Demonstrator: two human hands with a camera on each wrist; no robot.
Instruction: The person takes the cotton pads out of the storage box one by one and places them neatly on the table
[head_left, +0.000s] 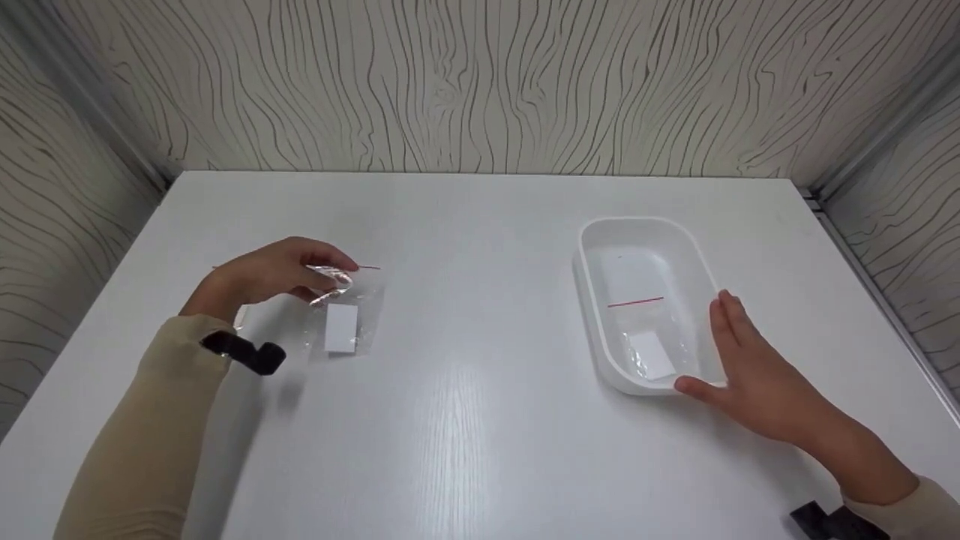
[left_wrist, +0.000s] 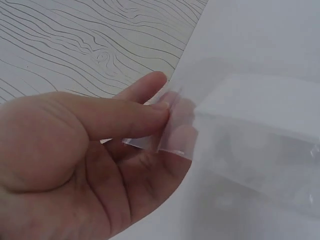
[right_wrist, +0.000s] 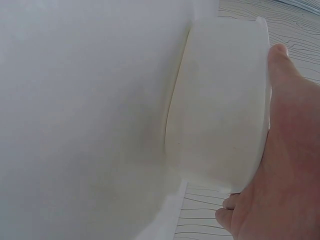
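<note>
In the head view my left hand, at the left of the table, pinches a clear zip bag near its top between thumb and fingers. The bag hangs down with a white card showing in it and a red line along its upper edge. The left wrist view has the thumb pressed on the clear film. At the right, my right hand rests against a white plastic tub, fingers straight along its right side and thumb on the near rim. Another clear bag with a red line and white card lies inside the tub.
Part of a pale item shows beside the left wrist, mostly hidden by the arm. The white table ends at a wood-pattern wall at the back, with similar panels on both sides.
</note>
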